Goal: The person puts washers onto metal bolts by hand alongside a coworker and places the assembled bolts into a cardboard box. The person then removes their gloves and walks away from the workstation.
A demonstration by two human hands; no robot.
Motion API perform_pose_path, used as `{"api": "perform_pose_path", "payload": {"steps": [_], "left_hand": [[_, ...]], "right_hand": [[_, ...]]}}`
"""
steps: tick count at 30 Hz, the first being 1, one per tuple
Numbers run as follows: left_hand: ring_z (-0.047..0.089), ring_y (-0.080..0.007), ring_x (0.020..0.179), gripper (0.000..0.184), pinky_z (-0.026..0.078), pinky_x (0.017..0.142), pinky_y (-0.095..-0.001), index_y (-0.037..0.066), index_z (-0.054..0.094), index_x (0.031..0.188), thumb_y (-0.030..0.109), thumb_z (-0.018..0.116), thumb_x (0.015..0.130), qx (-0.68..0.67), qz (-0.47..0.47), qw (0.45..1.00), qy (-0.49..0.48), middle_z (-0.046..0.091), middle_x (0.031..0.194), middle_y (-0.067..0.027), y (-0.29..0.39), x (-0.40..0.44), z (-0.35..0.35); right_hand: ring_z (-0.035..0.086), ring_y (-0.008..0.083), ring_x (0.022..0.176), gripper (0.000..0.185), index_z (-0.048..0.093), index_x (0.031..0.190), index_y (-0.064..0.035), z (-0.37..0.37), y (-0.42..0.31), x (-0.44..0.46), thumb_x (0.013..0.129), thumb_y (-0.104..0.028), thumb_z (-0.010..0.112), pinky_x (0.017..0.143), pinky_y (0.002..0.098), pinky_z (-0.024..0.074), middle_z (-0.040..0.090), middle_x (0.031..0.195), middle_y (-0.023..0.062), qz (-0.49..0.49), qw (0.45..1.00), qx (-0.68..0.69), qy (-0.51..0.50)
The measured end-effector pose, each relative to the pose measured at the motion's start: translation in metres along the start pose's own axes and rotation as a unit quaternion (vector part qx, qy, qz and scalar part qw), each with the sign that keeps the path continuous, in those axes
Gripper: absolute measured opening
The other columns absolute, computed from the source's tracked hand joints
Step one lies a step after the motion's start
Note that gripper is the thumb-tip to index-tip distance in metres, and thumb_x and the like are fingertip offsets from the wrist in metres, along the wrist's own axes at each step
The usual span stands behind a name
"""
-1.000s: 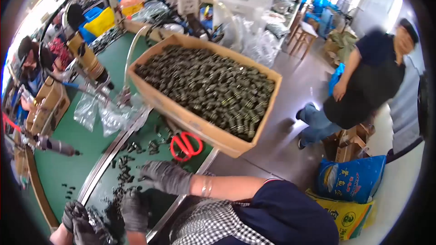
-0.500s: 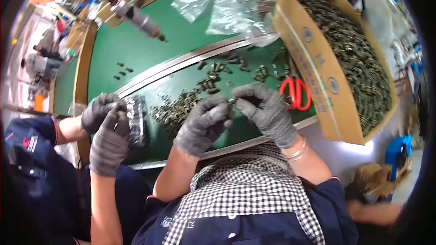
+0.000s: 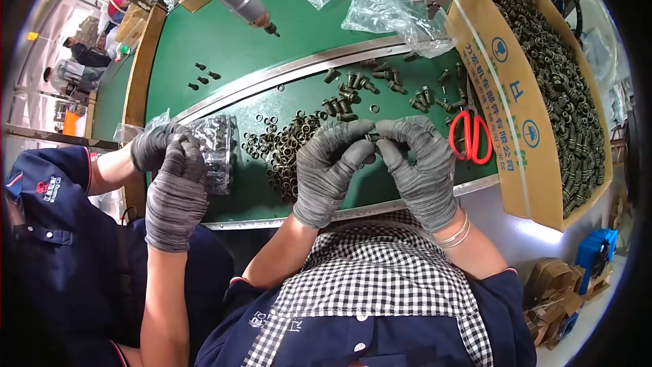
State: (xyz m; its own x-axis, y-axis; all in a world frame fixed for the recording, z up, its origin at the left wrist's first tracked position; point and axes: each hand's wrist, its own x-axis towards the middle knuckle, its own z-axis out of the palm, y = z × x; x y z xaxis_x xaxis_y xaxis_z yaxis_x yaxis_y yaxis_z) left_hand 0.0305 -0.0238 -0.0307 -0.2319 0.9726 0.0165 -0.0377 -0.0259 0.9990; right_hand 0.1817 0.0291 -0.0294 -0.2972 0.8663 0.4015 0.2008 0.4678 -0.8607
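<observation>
The left hand (image 3: 328, 177) and right hand (image 3: 424, 175), both gloved, are pinched narrow on a small dark part (image 3: 371, 137), held over the green table (image 3: 319, 37) between the rings (image 3: 297, 141) and the scissors (image 3: 471, 139). Fingertips cover most of the part, so its exact form cannot be confirmed. By appearance it is judged metal: light, stiff, unlikely to break, possibly slippery under knit fabric, and best taken by its outer sides between thumb and forefinger, one end left exposed.
</observation>
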Motion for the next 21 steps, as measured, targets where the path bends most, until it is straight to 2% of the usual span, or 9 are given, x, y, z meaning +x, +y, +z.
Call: {"api": "perform_pose_path", "payload": {"steps": [1,4,7,10,11,14,17,19,21], "left_hand": [[0.067,-0.0151,0.081,0.025,0.054,0.071,-0.0257,0.001,0.067,0.111,0.012,0.070,0.089,0.067,0.056,0.996,-0.007,0.066,0.100,-0.0100,0.000,0.000,-0.001],[0.068,-0.0173,0.082,0.025,0.054,0.073,-0.0278,0.002,0.068,0.109,0.007,0.071,0.085,0.250,0.182,0.951,-0.020,0.066,0.093,-0.0087,0.001,0.004,-0.008],[0.068,-0.0210,0.078,0.029,0.054,0.069,-0.0280,0.005,0.070,0.105,0.006,0.075,0.077,0.349,0.262,0.898,-0.051,0.067,0.090,-0.0103,0.007,0.006,-0.008],[0.064,-0.0260,0.075,0.033,0.053,0.065,-0.0347,0.010,0.069,0.109,0.008,0.075,0.077,0.343,0.238,0.903,-0.104,0.062,0.089,-0.0090,0.013,0.006,-0.011],[0.063,-0.0258,0.074,0.035,0.052,0.062,-0.0350,0.011,0.069,0.109,0.009,0.076,0.075,0.294,0.259,0.913,-0.116,0.062,0.086,-0.0087,0.016,0.006,-0.008],[0.063,-0.0253,0.067,0.038,0.052,0.057,-0.0341,0.012,0.069,0.103,0.015,0.083,0.068,0.327,0.212,0.903,-0.182,0.061,0.083,-0.0079,0.019,0.005,-0.015],[0.061,-0.0258,0.065,0.037,0.049,0.054,-0.0352,0.011,0.065,0.099,0.021,0.084,0.069,0.302,0.304,0.883,-0.191,0.057,0.081,-0.0083,0.011,0.009,-0.006],[0.058,-0.0249,0.065,0.039,0.047,0.056,-0.0358,0.011,0.069,0.099,0.027,0.084,0.068,0.262,0.266,0.899,-0.229,0.056,0.078,-0.0072,0.015,0.007,0.001],[0.056,-0.0216,0.064,0.044,0.045,0.057,-0.0329,0.010,0.073,0.098,0.033,0.085,0.064,0.234,0.217,0.921,-0.225,0.054,0.075,-0.0061,0.024,-0.001,0.012]], "right_hand": [[0.066,0.0189,0.079,0.019,0.069,0.102,-0.0042,0.001,0.002,-0.001,0.083,-0.005,0.070,0.071,0.0309,0.0536,0.067,0.088,0.0091,-0.044,0.998,-0.042,0.007],[0.066,0.0159,0.074,0.019,0.067,0.102,-0.0021,-0.006,0.003,-0.002,0.084,-0.007,0.071,0.068,0.0288,0.0541,0.068,0.086,0.0083,0.057,0.995,0.055,-0.059],[0.065,0.0126,0.068,0.019,0.064,0.097,0.0002,-0.010,0.007,-0.005,0.084,-0.010,0.073,0.063,0.0275,0.0543,0.067,0.080,0.0068,0.187,0.956,0.199,-0.108],[0.064,0.0107,0.064,0.019,0.061,0.091,0.0006,-0.018,0.006,-0.004,0.085,-0.011,0.073,0.060,0.0262,0.0541,0.066,0.076,0.0060,0.240,0.930,0.249,-0.123],[0.064,0.0106,0.063,0.021,0.059,0.089,-0.0009,-0.023,0.001,-0.002,0.083,-0.013,0.075,0.058,0.0256,0.0537,0.064,0.073,0.0058,0.279,0.891,0.331,-0.135],[0.063,0.0110,0.066,0.027,0.059,0.089,-0.0020,-0.036,0.001,0.000,0.080,-0.019,0.079,0.059,0.0261,0.0523,0.064,0.074,0.0047,0.287,0.875,0.329,-0.210],[0.061,0.0117,0.071,0.034,0.060,0.089,-0.0029,-0.046,0.007,-0.009,0.076,-0.026,0.082,0.064,0.0275,0.0500,0.063,0.076,0.0035,0.206,0.929,0.214,-0.222],[0.060,0.0110,0.076,0.036,0.060,0.091,-0.0032,-0.056,0.003,-0.016,0.074,-0.026,0.083,0.068,0.0273,0.0496,0.062,0.079,0.0024,0.243,0.912,0.225,-0.240],[0.060,0.0104,0.079,0.037,0.060,0.093,-0.0029,-0.074,-0.016,-0.019,0.074,-0.025,0.083,0.071,0.0269,0.0498,0.062,0.083,0.0020,0.218,0.936,0.194,-0.197]]}}
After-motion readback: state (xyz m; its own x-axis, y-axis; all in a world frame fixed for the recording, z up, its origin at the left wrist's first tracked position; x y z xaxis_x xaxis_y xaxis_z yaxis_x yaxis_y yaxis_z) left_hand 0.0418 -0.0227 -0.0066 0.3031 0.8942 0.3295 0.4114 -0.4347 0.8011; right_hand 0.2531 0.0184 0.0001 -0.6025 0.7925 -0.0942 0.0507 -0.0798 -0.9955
